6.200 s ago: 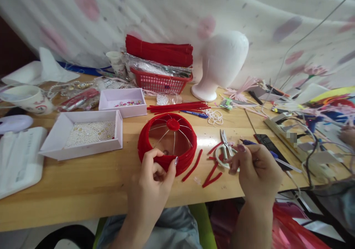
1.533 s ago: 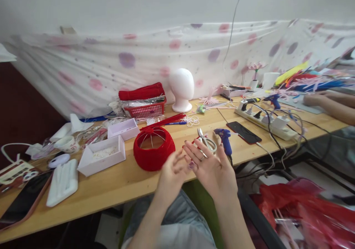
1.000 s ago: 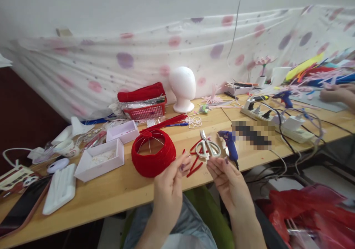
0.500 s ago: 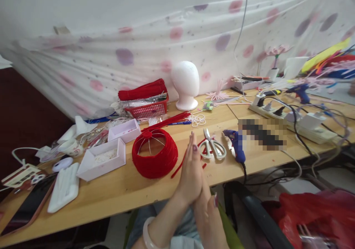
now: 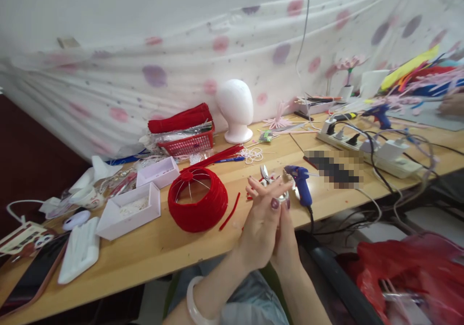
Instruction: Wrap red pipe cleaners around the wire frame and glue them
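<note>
My left hand (image 5: 259,223) and my right hand (image 5: 287,238) are pressed palm to palm in front of the table edge, fingers stretched and crossing, with nothing held in either. Just left of them on the wooden table (image 5: 152,247) stands a round red wrapped wire frame (image 5: 197,198). A loose red strip (image 5: 229,211) lies beside it. White-handled scissors (image 5: 266,175) show just past my fingertips, partly hidden. A blue glue gun (image 5: 300,184) lies to the right of my hands.
White trays (image 5: 127,210) with beads, a red basket (image 5: 188,143) of red strips and a white foam head (image 5: 235,107) stand further back. A power strip (image 5: 369,147) with cables sits right. Another person's hand (image 5: 451,104) is at the far right.
My hands were working at the red frame and scissors, then lifted off the table. They came together flat, and now they rub with fingers crossed. The view has shifted slightly.
</note>
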`<state>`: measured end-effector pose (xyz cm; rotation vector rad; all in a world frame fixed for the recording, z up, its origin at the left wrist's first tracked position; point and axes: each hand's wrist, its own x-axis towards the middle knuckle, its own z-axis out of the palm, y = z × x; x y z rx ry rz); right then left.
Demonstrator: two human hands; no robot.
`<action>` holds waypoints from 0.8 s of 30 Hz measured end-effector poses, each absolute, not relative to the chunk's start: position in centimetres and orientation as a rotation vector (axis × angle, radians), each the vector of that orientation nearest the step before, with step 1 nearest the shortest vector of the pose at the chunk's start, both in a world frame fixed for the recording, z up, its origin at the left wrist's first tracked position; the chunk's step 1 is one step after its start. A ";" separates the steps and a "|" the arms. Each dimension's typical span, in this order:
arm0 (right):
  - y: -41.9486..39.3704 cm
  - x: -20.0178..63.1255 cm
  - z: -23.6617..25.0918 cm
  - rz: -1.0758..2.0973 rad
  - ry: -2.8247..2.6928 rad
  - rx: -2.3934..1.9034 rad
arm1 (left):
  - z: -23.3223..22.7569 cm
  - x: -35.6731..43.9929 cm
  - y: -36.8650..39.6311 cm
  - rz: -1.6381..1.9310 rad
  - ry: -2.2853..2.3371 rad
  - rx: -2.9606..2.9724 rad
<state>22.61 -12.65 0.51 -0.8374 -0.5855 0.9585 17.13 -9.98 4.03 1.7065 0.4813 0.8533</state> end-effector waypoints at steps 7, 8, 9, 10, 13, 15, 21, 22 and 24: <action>-16.7 23.6 1.5 0.934 -0.807 -0.914 | 5.5 17.2 -7.0 0.901 0.411 1.483; -17.4 24.1 1.6 0.930 -0.869 -0.962 | 5.9 17.0 -6.5 0.920 0.386 1.355; -18.0 24.6 1.7 0.917 -0.905 -1.003 | 6.3 16.8 -5.9 0.927 0.364 1.210; -18.4 25.0 1.7 0.886 -0.902 -1.034 | 6.8 16.5 -5.4 0.935 0.326 1.062; -18.5 25.4 1.4 0.661 -0.812 -1.095 | 8.0 15.5 -4.6 0.918 0.212 0.788; -18.1 25.1 1.0 0.450 -0.817 -1.175 | 8.4 15.0 -4.7 0.920 0.177 0.728; -17.5 24.0 -0.4 0.198 -0.996 -1.180 | 7.7 14.8 -5.1 0.955 0.275 0.915; -17.3 23.9 -0.5 0.201 -1.004 -1.168 | 7.4 14.8 -5.3 0.965 0.316 1.085; -16.4 23.6 -0.3 0.232 -1.045 -1.109 | 6.8 14.9 -6.1 0.963 0.378 1.468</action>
